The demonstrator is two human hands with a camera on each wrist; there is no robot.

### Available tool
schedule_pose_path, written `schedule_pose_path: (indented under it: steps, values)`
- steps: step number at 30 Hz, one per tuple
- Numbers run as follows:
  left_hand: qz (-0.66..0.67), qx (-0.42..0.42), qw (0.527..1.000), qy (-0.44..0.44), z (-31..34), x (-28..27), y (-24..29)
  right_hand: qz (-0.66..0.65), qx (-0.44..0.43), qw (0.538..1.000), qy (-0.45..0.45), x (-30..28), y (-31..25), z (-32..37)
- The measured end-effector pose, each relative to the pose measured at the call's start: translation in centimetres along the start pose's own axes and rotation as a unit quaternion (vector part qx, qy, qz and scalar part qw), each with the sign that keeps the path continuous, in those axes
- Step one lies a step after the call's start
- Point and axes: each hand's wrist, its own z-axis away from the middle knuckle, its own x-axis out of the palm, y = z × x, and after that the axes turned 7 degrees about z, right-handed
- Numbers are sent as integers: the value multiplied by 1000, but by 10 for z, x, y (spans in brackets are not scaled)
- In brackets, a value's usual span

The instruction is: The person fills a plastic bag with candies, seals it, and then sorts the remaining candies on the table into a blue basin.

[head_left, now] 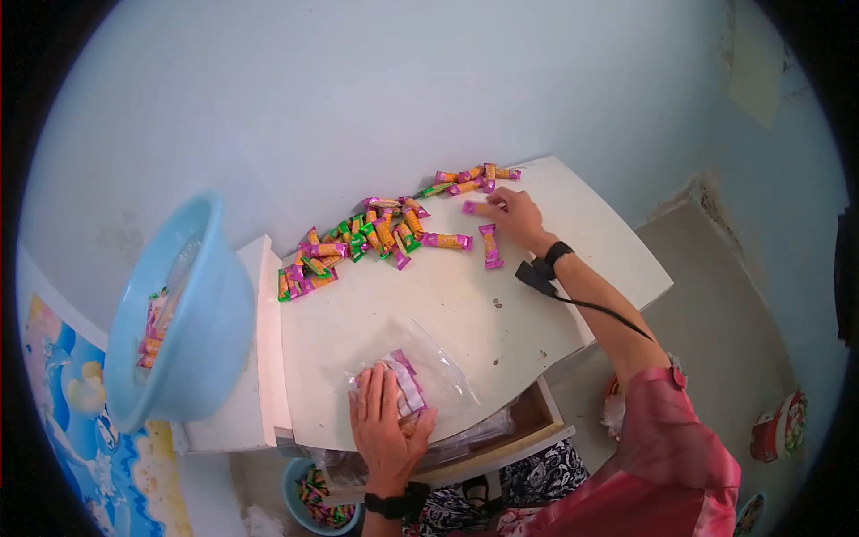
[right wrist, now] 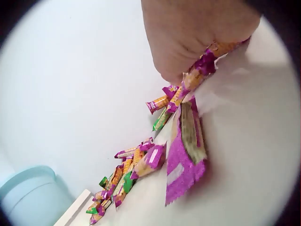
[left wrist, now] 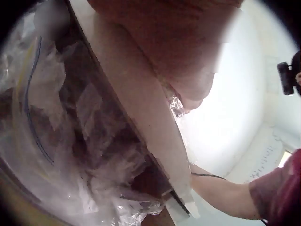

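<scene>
A: What is nearest?

B: A pale wooden drawer juts out beneath the near edge of the smooth white desk, with crumpled clear plastic bags in it. Below, on the left side, is a small round blue basin full of green, purple and orange wrapped packets.

A: And the left hand?

B: Palm down with fingers extended, gripping nothing. It rests on a clear, thin plastic bag lying on the near part of the desk. Purple-and-white packets show inside, partly covered by the fingers. The left wrist view is dim and blurred there, so I cannot count them.

A: What stands at the left?

B: A large light-blue plastic basin, beside the desk, with wrapped packets and clear plastic inside it.

A: Where is the right hand?

B: Farther out, over the desk, thumb and fingers pinching a small purple-and-orange wrapped packet. A loose purple-and-orange packet lies just beside that wrist, on its left.

A: And beyond?

B: A straggling heap of purple, orange and green wrapped packets overlaps along the desk's back edge, next to the pale blue wall. A smaller cluster of similar packets lies farther right, just past the right hand.
</scene>
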Motion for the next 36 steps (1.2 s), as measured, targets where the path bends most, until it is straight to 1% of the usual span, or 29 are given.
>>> schedule_pose_path:
  steps: [1, 2, 4, 5, 8, 11, 14, 15, 18, 20, 24, 27, 30, 31, 32, 34, 36]
  values:
    - [0, 1, 1000, 2, 0, 1, 0, -60, -16, 998, -11, 6, 2, 1]
    - [0, 2, 1000, 4, 0, 1, -1, -113, -55, 991, -52, 10, 3, 0]
    - [-4, 4, 1000, 2, 1, 2, -1, -216, -132, 958, -134, 13, -1, -2]
    - [-8, 5, 1000, -1, 1, 1, 0, -211, -118, 960, -144, 14, -4, -2]
    - [-14, 8, 1000, 0, 1, 0, 0, -43, -134, 984, -113, 2, -39, 7]
    - [-7, 11, 1000, 5, 0, 2, -2, 84, -172, 975, -114, 18, -65, 16]
    - [-8, 8, 1000, 7, 1, 3, -2, 189, -186, 958, -105, 41, -87, 29]
    - [-9, 7, 1000, 7, 0, 3, -2, 201, -177, 958, -99, 41, -91, 33]
    - [-13, 8, 1000, 5, 0, 2, -1, 198, -119, 962, -146, 50, -89, 14]
    - [-18, 7, 1000, 1, 0, 1, -1, 191, -111, 965, -139, 48, -83, 10]
    - [-22, 7, 1000, -7, -1, -1, 0, 145, -130, 973, -128, 38, -99, 8]
    - [-32, 3, 999, -13, -1, -1, 1, 181, -153, 966, -101, 62, -104, -13]
    - [-27, -3, 1000, -12, -1, 1, 0, 198, -129, 962, -134, 73, -101, -37]
    - [-27, -5, 1000, -9, -2, 0, 0, 218, -149, 961, -79, 77, -98, -36]
    - [-24, -6, 1000, -8, -2, -1, 1, 194, -135, 967, -95, 78, -96, -40]
    - [-20, -9, 1000, -6, -1, 0, 3, 149, -101, 975, -127, 61, -100, -36]
    - [-21, -9, 1000, 0, -1, 0, 3, 137, -132, 976, -108, 50, -94, -28]
